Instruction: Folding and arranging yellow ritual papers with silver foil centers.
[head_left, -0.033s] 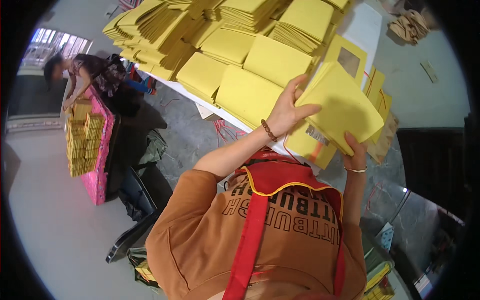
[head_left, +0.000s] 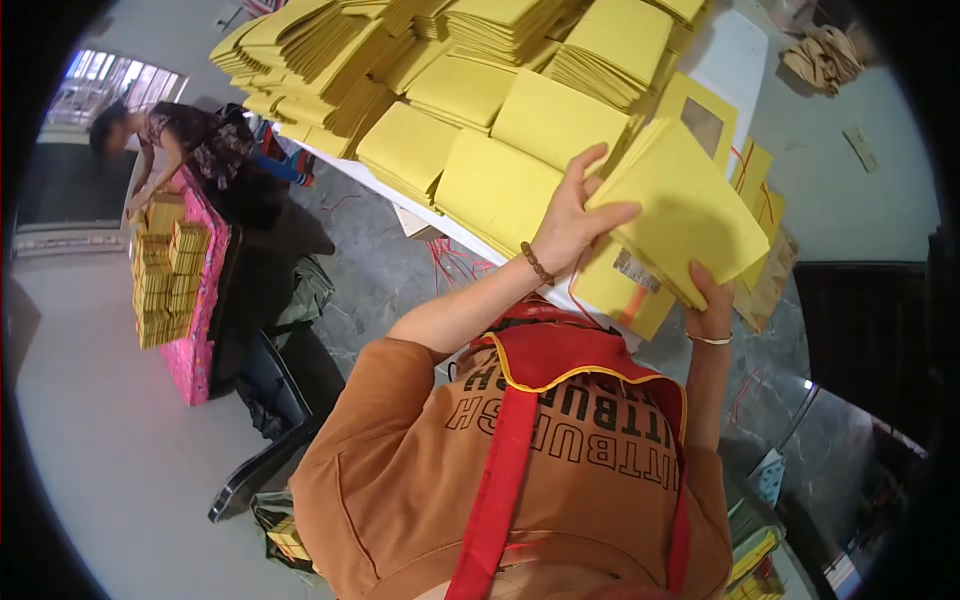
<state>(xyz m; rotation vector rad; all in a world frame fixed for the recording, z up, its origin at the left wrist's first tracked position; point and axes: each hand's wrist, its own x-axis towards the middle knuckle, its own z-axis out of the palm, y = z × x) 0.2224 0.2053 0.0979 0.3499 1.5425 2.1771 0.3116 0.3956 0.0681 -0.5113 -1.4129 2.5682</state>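
Observation:
A stack of yellow paper envelopes [head_left: 690, 205] is tilted in front of me, held in both hands. My left hand [head_left: 574, 215] grips its left edge, with the thumb on top and the fingers partly hidden behind. At the lower right corner, my right hand [head_left: 710, 303] has its thumb on the near edge; its other fingers are out of sight underneath. Below the stack lies a yellow packet [head_left: 625, 290] with a silvery label and an orange-red band. Just beyond stands a yellow piece with a grey window [head_left: 700, 125].
Piles of folded yellow envelopes [head_left: 560, 120] cover the white table [head_left: 742, 55]. Red-tied yellow bundles [head_left: 755, 185] are at its right end. To the left, a person [head_left: 195, 140] leans over a pink-covered table [head_left: 190, 375] with stacked yellow bundles. A black chair [head_left: 270, 450] stands nearby.

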